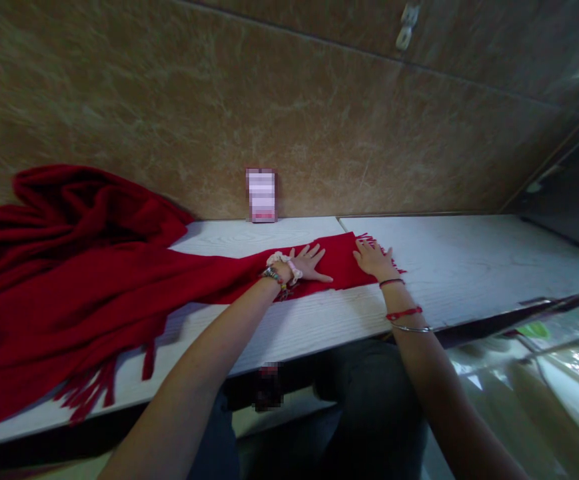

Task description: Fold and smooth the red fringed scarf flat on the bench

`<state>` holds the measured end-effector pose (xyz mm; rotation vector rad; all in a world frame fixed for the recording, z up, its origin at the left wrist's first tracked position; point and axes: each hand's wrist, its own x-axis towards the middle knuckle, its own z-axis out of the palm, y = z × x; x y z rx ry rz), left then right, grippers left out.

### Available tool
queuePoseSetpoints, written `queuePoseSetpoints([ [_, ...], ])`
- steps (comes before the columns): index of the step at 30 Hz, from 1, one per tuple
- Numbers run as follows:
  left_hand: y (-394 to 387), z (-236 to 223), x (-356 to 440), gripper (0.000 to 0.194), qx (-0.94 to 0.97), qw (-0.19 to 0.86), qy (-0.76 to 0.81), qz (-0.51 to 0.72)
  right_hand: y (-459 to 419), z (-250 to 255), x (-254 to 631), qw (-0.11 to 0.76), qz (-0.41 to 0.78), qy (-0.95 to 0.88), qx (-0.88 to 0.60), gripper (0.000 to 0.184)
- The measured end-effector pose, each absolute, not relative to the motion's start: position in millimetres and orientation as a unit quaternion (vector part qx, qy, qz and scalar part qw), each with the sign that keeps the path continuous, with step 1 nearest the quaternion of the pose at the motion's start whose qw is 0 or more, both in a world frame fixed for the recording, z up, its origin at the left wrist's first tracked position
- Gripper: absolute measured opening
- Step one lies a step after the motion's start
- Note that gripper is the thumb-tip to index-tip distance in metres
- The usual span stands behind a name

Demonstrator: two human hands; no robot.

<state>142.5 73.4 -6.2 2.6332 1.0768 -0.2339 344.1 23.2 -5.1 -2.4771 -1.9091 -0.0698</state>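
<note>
A long red scarf with fringed ends lies along a white wood-grain tabletop. Its left part is heaped and wrinkled, while the right end is a narrow, flat strip. My left hand rests palm down on this strip with fingers spread; bracelets and a pale scrunchie circle the wrist. At the fringed right end, my right hand lies flat on the cloth, fingers stretched out. A red band and a metal bangle are on that forearm. Neither hand grips the fabric.
A phone-like device with a blurred screen leans against the brown marbled wall behind the tabletop. A dark panel stands at the far right. My legs are below the front edge.
</note>
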Motion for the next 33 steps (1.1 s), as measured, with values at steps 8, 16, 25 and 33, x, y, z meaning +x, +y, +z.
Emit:
queuePoseSetpoints([
  [8,83,-19,141,0.095,0.919,0.138,0.362,-0.070,2,-6,315,0.022,0.011,-0.746,-0.665,0.051],
  [16,69,-2,145,0.097,0.911,0.149,0.377,-0.080,-7,-17,350,0.004,-0.023,-0.646,-0.763,0.050],
  [25,67,0,143,0.097,0.912,0.148,0.374,-0.082,-21,-8,327,0.016,0.018,-0.736,-0.677,0.052],
  [33,68,2,143,0.099,0.912,0.153,0.371,-0.086,-23,-13,356,-0.015,-0.020,-0.629,-0.777,0.050],
])
